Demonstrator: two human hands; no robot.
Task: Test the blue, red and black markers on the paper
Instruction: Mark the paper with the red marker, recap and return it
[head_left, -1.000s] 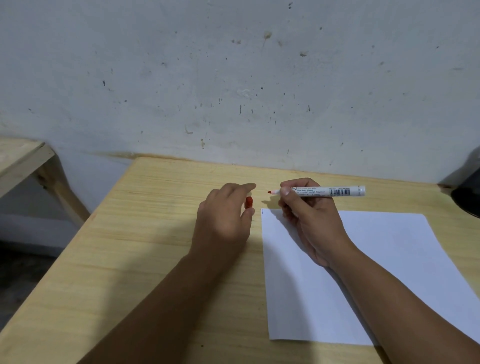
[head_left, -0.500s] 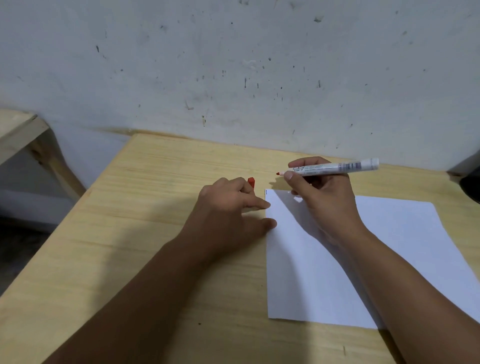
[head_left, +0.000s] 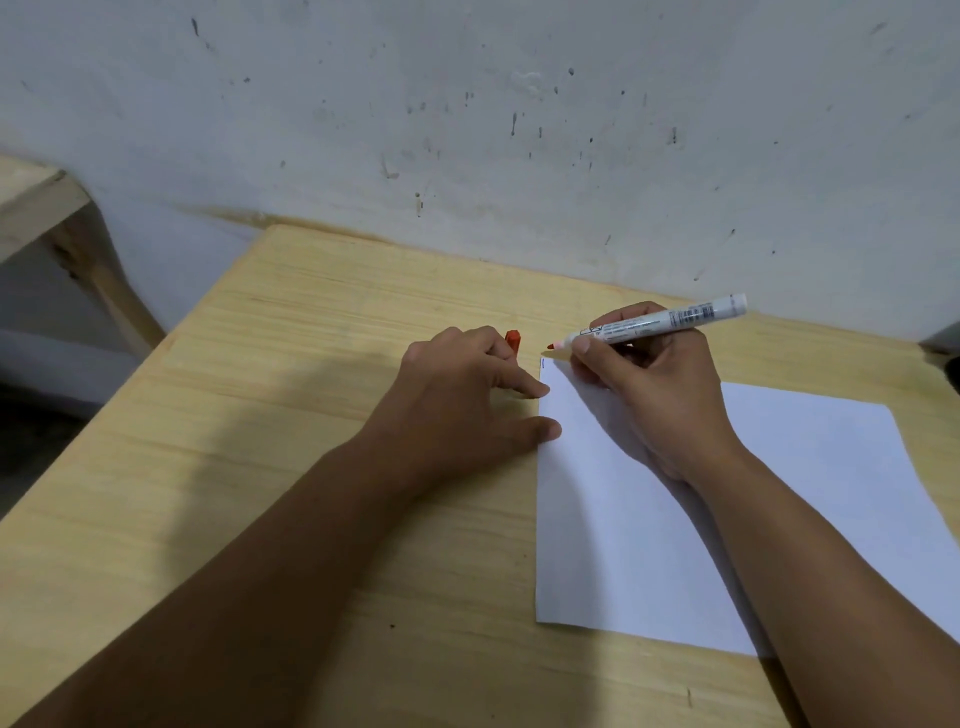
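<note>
My right hand grips an uncapped red marker with a white barrel; its red tip points left, just above the far left corner of the white paper. A short dark stroke marks that corner. My left hand rests on the wooden table, with index finger and thumb touching the paper's left edge. The red cap sticks out between its fingers. Blue and black markers are not in view.
The table stands against a stained white wall. A wooden bench stands off the table's left side. A dark object is at the right edge.
My left hand has come down onto the table and set its fingers on the paper's left edge. The right hand has tilted the marker and brought its tip close over the paper's corner.
</note>
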